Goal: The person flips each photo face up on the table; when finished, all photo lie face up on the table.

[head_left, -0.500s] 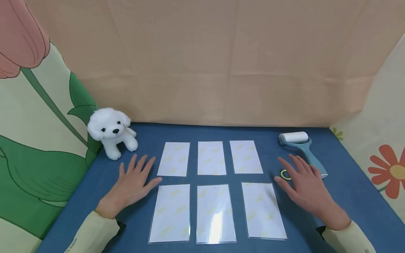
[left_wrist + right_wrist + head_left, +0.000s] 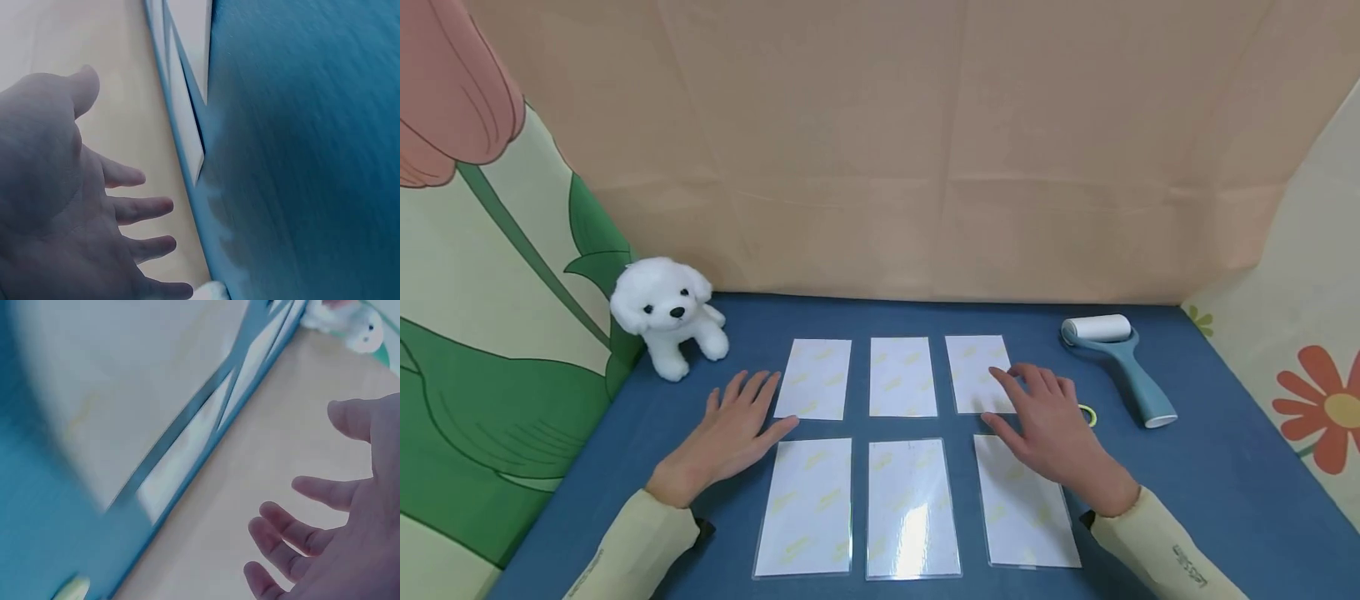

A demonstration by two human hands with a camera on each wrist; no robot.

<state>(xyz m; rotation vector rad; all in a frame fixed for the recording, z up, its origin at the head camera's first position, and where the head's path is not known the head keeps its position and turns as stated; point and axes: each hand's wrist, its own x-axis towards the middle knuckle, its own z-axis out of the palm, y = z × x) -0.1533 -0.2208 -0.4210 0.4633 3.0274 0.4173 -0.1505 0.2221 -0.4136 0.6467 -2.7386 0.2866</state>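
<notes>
Hands both empty: left hand [image 2: 722, 437] spread, fingers nearly straight and apart, thumb out to the side; right hand [image 2: 1052, 429] loosely bent at the fingers, thumb and forefinger well apart, nothing gripped. Six white cards [image 2: 903, 377] with faint yellow marks lie flat on the blue surface [image 2: 1217, 475], set out in two rows of three. Left hand is left of the cards, its thumb tip near the gap between the far left card [image 2: 814, 375] and the near left card [image 2: 805, 512]. Right hand is above the right column, partly covering the far right card [image 2: 973, 367] and the near right card [image 2: 1022, 525] in the head view; wrist view shows its fingers raised off the surface. Near middle card [image 2: 906, 475] carries a bright glare. Yellow-green ring [image 2: 1092, 415] shows just beside the right hand, partly hidden by it. Blue-handled roller [image 2: 1142, 383] with a white drum lies farther right. White toy dog [image 2: 662, 304] stands at far left, beyond the left hand.
</notes>
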